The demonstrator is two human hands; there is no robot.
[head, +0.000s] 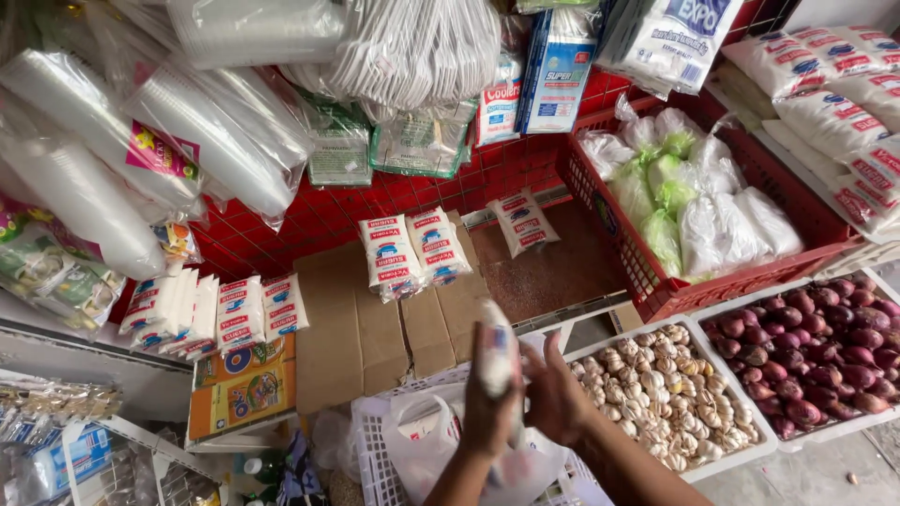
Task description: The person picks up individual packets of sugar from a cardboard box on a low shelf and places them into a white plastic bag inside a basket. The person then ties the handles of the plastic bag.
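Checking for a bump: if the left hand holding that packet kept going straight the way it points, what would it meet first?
Probably the flattened brown cardboard, then two white red-printed packets; the left hand points up-frame holding a white packet. Depth is unclear.

Both forearms rise from below; the left hand (489, 405) curls shut in a grip, the right hand (555, 398) touching just beside it, fingers bent.

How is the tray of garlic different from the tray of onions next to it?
The garlic is pale, cream-white and knobbly; the onions are dark purple-red, smooth and shiny. The garlic bulbs look smaller than the onions. The garlic tray sits right beside the person's hands, with the right hand almost at its edge, while the onion tray lies farther out. Both are shallow white trays, side by side, filled with loose bulbs.
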